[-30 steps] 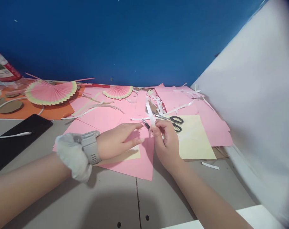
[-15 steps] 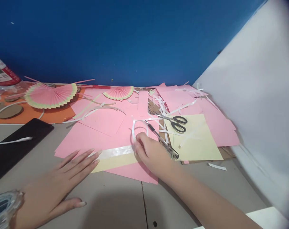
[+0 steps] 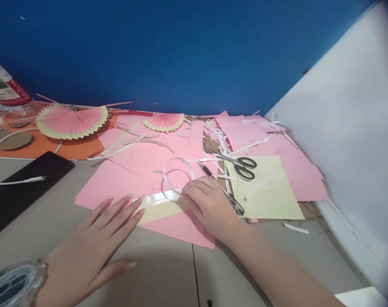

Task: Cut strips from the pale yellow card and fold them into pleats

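In the head view, the left hand [image 3: 94, 243] is lying palm down with its fingers spread and straight, grasping nothing; the fingertips are resting on the left end of a glossy strip [image 3: 162, 198] and the yellow strip [image 3: 168, 213] beneath it. The thumb is reaching out wide over the desk [image 3: 158, 273]. A watch [image 3: 15, 285] is circling this wrist.

The right hand [image 3: 209, 204] is curling its fingers closely together at the right end of the glossy strip, pinching a thin white loop [image 3: 165, 174] that is curving up over the pink sheets [image 3: 117, 183]. Both strips are lying on these sheets, between the two hands.

Just beyond the right hand, a pen [image 3: 226, 193] is lying aslant, and scissors [image 3: 234, 160] are resting partly on a yellow sheet [image 3: 273, 192]. White scraps [image 3: 222, 138] are heaping up behind the scissors.

At the far left, a bottle [image 3: 7, 87] with a partly red label is standing by the blue wall [image 3: 149, 51]; its contents are not showing. Near it, a large fan [image 3: 73, 123] and cardboard discs [image 3: 16, 141] are lying on an orange sheet [image 3: 69, 149], while a small fan [image 3: 164, 121] is sitting farther right. A white cable [image 3: 34, 179] is crossing a phone [image 3: 30, 196].
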Demonstrator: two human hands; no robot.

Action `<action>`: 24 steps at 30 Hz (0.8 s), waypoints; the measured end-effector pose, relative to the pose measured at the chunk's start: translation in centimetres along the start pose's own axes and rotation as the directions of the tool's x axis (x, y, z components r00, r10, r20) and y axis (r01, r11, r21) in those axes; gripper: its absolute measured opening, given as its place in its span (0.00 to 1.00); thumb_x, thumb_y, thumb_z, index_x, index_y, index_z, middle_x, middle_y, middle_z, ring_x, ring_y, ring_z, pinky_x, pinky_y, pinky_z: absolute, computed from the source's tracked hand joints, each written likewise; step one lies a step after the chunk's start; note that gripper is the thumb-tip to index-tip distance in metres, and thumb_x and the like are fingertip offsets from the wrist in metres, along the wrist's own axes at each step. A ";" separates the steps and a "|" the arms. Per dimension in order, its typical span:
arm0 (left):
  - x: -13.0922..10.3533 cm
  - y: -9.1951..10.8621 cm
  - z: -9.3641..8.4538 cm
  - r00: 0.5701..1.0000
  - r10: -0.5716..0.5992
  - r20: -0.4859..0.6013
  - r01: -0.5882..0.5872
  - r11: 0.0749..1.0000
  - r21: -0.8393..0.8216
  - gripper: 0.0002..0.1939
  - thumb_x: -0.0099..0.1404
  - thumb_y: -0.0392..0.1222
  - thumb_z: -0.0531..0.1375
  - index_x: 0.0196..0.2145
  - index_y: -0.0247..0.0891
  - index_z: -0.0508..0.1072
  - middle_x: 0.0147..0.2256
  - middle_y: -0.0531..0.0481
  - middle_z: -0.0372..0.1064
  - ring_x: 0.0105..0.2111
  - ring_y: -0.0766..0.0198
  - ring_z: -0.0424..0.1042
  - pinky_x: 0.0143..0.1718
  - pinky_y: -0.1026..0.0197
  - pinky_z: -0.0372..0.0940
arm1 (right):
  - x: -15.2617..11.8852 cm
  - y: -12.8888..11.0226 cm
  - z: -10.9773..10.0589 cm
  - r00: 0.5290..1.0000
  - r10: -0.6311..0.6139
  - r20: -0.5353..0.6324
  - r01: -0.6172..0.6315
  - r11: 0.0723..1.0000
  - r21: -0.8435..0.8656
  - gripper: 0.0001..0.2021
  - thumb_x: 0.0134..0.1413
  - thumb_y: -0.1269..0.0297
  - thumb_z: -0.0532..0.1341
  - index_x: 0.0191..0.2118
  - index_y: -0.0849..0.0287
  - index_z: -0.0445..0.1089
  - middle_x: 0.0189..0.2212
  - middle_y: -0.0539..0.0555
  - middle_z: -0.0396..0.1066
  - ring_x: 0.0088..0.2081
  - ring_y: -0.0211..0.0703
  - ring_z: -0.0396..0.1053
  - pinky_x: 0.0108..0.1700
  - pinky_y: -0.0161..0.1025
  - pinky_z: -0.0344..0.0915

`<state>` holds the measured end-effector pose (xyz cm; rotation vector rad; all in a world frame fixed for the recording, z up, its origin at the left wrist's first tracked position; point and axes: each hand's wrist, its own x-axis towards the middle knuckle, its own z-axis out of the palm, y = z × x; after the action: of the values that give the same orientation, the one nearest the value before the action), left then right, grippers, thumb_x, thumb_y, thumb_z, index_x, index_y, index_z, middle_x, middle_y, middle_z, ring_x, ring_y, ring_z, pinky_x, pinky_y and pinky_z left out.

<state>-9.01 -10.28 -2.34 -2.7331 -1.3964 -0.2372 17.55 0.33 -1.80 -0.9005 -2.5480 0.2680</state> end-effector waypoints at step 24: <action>5.5 -2.3 -0.4 0.982 -0.161 0.097 0.187 0.892 -0.411 0.10 0.69 0.40 0.49 0.31 0.39 0.66 0.32 0.50 0.63 0.34 0.60 0.60 0.37 0.56 0.55 | -0.1 -0.6 -0.8 0.972 -0.129 0.196 0.172 0.959 -0.225 0.08 0.56 0.78 0.54 0.36 0.60 0.66 0.33 0.53 0.68 0.37 0.42 0.59 0.39 0.41 0.52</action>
<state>-7.79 -4.59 -1.05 -2.9603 -1.7980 -0.5270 17.63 -0.21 -0.97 -0.7899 -2.8460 -0.0083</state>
